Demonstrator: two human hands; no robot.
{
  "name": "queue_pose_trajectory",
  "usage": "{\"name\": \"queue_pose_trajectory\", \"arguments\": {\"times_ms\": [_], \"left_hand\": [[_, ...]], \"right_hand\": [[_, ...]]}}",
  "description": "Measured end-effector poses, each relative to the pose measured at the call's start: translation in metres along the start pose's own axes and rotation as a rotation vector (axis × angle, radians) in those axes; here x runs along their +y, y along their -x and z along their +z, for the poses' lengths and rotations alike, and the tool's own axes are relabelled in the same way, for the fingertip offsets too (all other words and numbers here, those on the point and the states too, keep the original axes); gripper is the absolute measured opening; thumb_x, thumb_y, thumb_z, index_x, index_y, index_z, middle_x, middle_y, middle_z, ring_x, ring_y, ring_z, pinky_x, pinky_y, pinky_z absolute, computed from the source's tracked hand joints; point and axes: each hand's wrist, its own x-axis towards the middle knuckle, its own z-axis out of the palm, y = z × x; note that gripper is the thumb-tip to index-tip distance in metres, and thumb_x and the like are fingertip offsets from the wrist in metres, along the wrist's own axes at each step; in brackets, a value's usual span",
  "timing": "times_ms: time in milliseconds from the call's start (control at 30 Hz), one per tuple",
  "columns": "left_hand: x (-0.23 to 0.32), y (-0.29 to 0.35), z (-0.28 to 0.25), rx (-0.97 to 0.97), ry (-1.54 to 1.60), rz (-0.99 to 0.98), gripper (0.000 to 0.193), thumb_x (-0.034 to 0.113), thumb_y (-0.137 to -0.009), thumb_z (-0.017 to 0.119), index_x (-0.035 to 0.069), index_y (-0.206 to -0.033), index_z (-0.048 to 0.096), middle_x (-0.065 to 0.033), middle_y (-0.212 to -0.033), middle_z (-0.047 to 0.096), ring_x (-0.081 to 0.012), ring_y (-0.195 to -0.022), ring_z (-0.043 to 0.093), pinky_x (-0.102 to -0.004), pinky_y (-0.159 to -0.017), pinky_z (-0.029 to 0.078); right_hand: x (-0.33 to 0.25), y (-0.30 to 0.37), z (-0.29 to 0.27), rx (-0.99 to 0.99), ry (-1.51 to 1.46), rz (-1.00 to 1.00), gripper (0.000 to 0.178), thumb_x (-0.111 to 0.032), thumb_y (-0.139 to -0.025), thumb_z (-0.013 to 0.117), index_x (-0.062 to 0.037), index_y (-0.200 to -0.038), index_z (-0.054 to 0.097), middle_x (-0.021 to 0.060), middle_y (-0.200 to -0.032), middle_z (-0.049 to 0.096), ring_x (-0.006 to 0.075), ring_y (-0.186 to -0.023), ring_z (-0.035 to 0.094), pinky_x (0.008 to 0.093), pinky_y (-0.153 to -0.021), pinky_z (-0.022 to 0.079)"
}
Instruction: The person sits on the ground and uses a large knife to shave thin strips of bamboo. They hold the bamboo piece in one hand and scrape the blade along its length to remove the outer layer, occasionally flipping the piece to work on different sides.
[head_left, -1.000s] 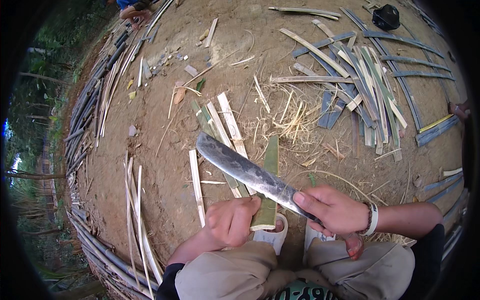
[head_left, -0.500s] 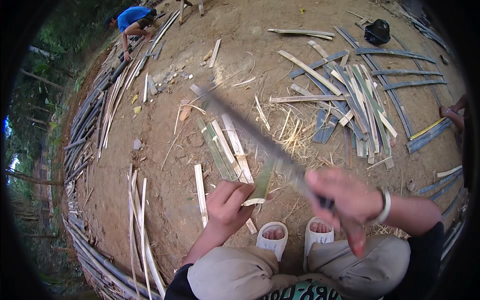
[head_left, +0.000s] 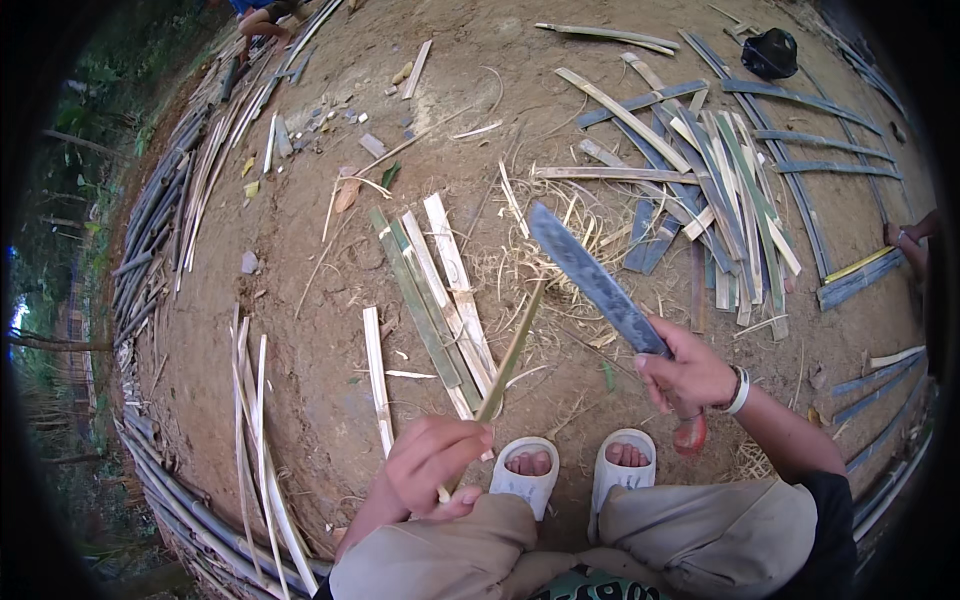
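My left hand (head_left: 430, 462) is closed round a narrow green bamboo strip (head_left: 512, 352), which slants up and away to the right above my left knee. In my right hand (head_left: 688, 372) is a machete (head_left: 598, 285) with a broad dark blade and a red-ended handle. Its blade points up and to the left, apart from the strip. Just beyond the left hand, several split bamboo slats (head_left: 445, 290) lie on the dirt, some green and some pale. Thin shavings (head_left: 550, 250) are scattered past the blade.
A crossed heap of bamboo slats (head_left: 715, 190) lies at right, near a dark slat frame (head_left: 800, 135) and a black bag (head_left: 770, 53). Long poles (head_left: 160, 220) line the left edge. Another person (head_left: 265, 22) is at the far left; someone's foot (head_left: 910, 240) shows at right.
The machete has come down from its blurred swing and now shows sharply. My left hand has turned the bamboo strip edge-on and lowered toward my knee. The far person has slipped mostly out of view.
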Motion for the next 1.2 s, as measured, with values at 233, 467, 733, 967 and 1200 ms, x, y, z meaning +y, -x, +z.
{"name": "queue_pose_trajectory", "arguments": {"times_ms": [233, 467, 733, 967, 1200], "left_hand": [[-0.013, 0.024, 0.045, 0.377, -0.516, 0.159, 0.016, 0.011, -0.094, 0.049, -0.004, -0.097, 0.052, -0.0147, -0.081, 0.058, -0.0235, -0.064, 0.062, -0.0353, -0.056, 0.052], [-0.029, 0.015, 0.062, 0.528, -0.487, 0.331, 0.015, 0.010, -0.093, 0.049, -0.005, -0.094, 0.046, -0.0126, -0.064, 0.054, -0.0220, -0.047, 0.056, -0.0326, -0.042, 0.044], [-0.021, 0.009, 0.059, 0.396, -0.404, 0.296, 0.016, 0.009, -0.092, 0.047, -0.005, -0.099, 0.043, -0.0138, -0.063, 0.054, -0.0222, -0.048, 0.056, -0.0314, -0.042, 0.043], [-0.017, 0.011, 0.058, 0.355, -0.410, 0.246, 0.017, 0.008, -0.090, 0.047, -0.004, -0.100, 0.041, -0.0126, -0.063, 0.054, -0.0221, -0.048, 0.056, -0.0310, -0.041, 0.043], [-0.028, 0.011, 0.062, 0.424, -0.397, 0.361, 0.016, 0.010, -0.091, 0.047, -0.004, -0.096, 0.042, -0.0121, -0.063, 0.053, -0.0191, -0.041, 0.051, -0.0303, -0.036, 0.038]], "right_hand": [[-0.041, -0.004, 0.077, 0.189, 0.942, -0.739, 0.024, -0.012, -0.087, 0.059, -0.0048, -0.108, 0.050, 0.0121, -0.069, 0.058, 0.0256, -0.049, 0.062, 0.0349, -0.041, 0.050], [-0.035, -0.005, 0.088, 0.081, 1.149, -0.760, 0.019, -0.014, -0.087, 0.054, -0.0069, -0.105, 0.052, 0.0082, -0.063, 0.052, 0.0209, -0.042, 0.060, 0.0358, -0.034, 0.046], [-0.030, -0.013, 0.083, 0.007, 1.068, -0.698, 0.016, -0.013, -0.087, 0.053, -0.0068, -0.101, 0.049, 0.0094, -0.062, 0.054, 0.0265, -0.042, 0.060, 0.0392, -0.035, 0.047], [-0.034, -0.013, 0.084, 0.016, 1.087, -0.726, 0.015, -0.012, -0.087, 0.054, -0.0056, -0.098, 0.047, 0.0102, -0.061, 0.053, 0.0262, -0.043, 0.061, 0.0390, -0.035, 0.047], [-0.021, -0.028, 0.080, 0.065, 1.136, -0.697, 0.018, -0.015, -0.087, 0.055, -0.0057, -0.100, 0.049, 0.0112, -0.063, 0.056, 0.0259, -0.044, 0.062, 0.0399, -0.036, 0.048]]}}
